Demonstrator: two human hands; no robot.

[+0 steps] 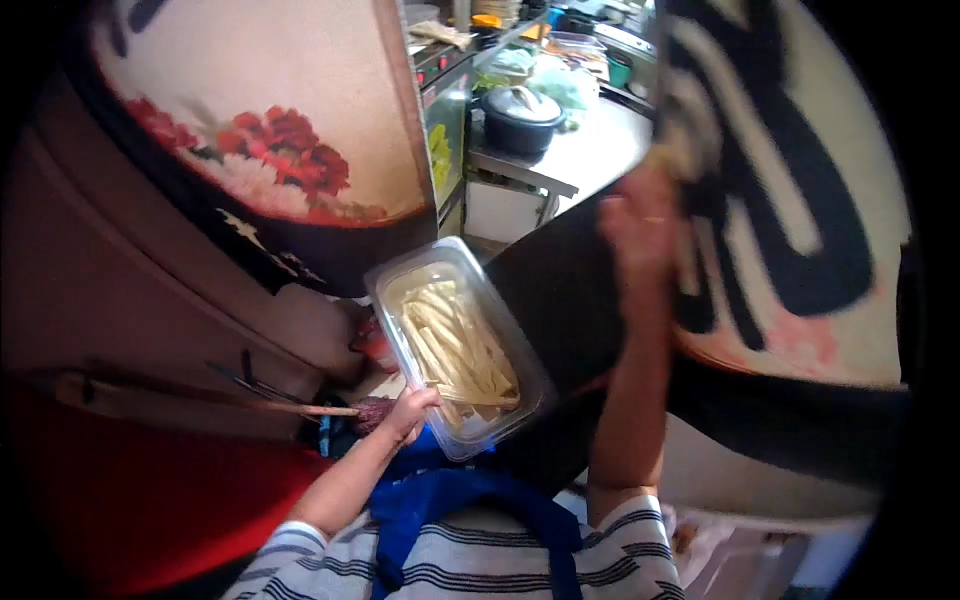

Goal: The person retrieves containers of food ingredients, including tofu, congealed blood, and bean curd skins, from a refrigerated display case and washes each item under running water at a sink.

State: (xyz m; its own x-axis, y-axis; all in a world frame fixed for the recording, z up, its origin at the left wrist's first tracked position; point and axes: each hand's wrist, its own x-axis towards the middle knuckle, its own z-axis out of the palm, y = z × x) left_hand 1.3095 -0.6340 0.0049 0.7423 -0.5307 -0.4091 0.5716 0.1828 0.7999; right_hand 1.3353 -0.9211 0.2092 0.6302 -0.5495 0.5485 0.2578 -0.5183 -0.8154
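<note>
A clear plastic tub (462, 255) holds several pale yellow, strip-like pieces (450, 340) and hangs tilted in front of my body. My left hand (412, 412) grips the tub's lower left edge, its fingers closed over the rim. My right hand (640, 215) is raised at the right, apart from the tub, against a hanging curtain panel (800, 180) with black lettering. That hand is smeared by motion, so its fingers are unclear.
Another curtain panel (270, 110) with red flowers hangs at the left. Between the panels, a kitchen shows a black lidded pot (522, 122) on a steel counter (615, 150), plastic bags (562, 82) and a glass-fronted cabinet (446, 125). Brush-like sticks (250, 400) are at lower left.
</note>
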